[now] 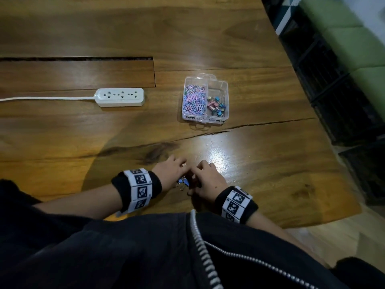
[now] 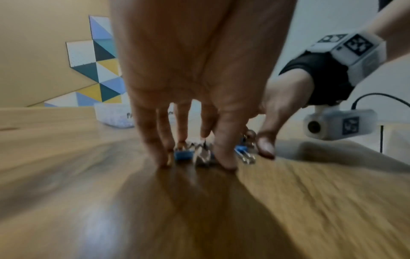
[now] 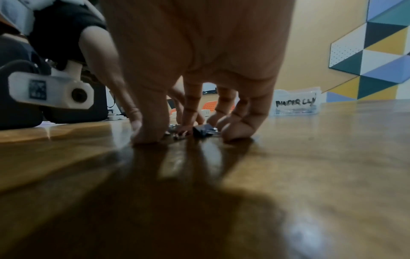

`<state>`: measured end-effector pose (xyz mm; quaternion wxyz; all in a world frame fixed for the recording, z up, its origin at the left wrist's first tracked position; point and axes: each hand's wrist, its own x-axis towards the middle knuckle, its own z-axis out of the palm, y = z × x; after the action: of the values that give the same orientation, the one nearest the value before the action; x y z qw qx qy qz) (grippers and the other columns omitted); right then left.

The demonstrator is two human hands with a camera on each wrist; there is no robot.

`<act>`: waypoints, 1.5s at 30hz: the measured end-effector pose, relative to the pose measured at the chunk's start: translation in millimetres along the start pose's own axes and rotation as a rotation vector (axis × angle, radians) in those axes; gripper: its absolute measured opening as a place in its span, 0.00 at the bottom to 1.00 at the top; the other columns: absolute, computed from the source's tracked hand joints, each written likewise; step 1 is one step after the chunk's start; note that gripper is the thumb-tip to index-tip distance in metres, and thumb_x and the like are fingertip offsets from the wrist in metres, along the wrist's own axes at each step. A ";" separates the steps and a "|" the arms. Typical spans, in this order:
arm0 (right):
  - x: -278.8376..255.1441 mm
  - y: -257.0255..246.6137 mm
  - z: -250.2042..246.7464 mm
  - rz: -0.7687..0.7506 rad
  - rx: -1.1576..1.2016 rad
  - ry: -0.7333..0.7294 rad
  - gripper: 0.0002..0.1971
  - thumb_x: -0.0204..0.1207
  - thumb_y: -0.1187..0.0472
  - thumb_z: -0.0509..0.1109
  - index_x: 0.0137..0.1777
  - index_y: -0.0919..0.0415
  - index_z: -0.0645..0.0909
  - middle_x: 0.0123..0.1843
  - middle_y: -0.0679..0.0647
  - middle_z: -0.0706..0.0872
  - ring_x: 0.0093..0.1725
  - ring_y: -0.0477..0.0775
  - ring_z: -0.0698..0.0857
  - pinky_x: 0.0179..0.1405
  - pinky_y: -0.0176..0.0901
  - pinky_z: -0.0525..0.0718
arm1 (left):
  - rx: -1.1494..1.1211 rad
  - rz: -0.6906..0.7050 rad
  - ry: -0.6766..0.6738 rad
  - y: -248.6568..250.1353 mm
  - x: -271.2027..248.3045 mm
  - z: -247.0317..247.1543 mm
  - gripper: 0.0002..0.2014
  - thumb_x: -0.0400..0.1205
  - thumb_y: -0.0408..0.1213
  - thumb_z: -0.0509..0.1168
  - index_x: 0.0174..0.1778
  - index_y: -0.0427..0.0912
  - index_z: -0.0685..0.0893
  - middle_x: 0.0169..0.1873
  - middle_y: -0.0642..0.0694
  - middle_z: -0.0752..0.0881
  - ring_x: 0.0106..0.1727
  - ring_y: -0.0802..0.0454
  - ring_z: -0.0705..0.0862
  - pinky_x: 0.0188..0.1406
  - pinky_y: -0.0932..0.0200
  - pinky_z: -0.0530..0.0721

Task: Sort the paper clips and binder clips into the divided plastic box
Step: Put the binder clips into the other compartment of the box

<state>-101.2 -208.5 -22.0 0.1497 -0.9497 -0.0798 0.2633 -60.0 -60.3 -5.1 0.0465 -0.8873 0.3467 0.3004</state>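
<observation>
A small pile of blue binder clips (image 1: pixel 183 183) lies on the wooden table close to my body, and both hands are gathered round it. My left hand (image 1: pixel 180 174) stands with fairly straight fingers, its fingertips (image 2: pixel 163 157) on the wood beside a blue clip (image 2: pixel 183 155). My right hand (image 1: pixel 195 181) curls its thumb and fingers round a dark clip (image 3: pixel 202 130), tips on the table. The clear divided box (image 1: pixel 205 99) sits farther back, with pastel paper clips (image 1: pixel 194 100) in its left part and binder clips (image 1: pixel 216 106) in its right.
A white power strip (image 1: pixel 119 97) with its cord lies to the left of the box. A long crack (image 1: pixel 239 127) runs across the table between box and hands. The table's right edge (image 1: pixel 325 130) drops to dark crates. The box also shows in the wrist views (image 2: pixel 111 115) (image 3: pixel 297 103).
</observation>
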 end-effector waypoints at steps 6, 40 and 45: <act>-1.8 -2.3 2.1 0.003 0.106 0.032 0.16 0.75 0.67 0.64 0.62 0.59 0.77 0.61 0.61 0.73 0.61 0.60 0.73 0.61 0.49 0.76 | -0.140 -0.004 0.100 2.7 -5.1 7.6 0.21 0.83 0.30 0.56 0.71 0.48 0.71 0.66 0.41 0.71 0.66 0.43 0.69 0.63 0.51 0.77; 3.7 4.8 -16.2 -0.055 0.189 -0.087 0.32 0.64 0.51 0.78 0.68 0.52 0.72 0.64 0.55 0.70 0.62 0.54 0.72 0.66 0.51 0.77 | -0.362 -0.130 0.117 0.2 -4.5 5.5 0.17 0.82 0.35 0.59 0.68 0.47 0.74 0.62 0.42 0.74 0.64 0.44 0.71 0.60 0.52 0.74; -1.2 -3.4 11.3 -0.205 -0.011 0.007 0.27 0.70 0.57 0.73 0.70 0.48 0.73 0.63 0.58 0.72 0.60 0.58 0.74 0.56 0.55 0.81 | -0.432 -0.138 0.049 -5.2 -3.6 4.5 0.12 0.78 0.34 0.63 0.57 0.41 0.79 0.59 0.41 0.73 0.61 0.43 0.71 0.56 0.54 0.72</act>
<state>-108.3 -202.8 -29.5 0.1709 -0.9383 -0.1775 0.2429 -61.0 -52.9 -7.4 -0.1326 -0.9053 0.2140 0.3422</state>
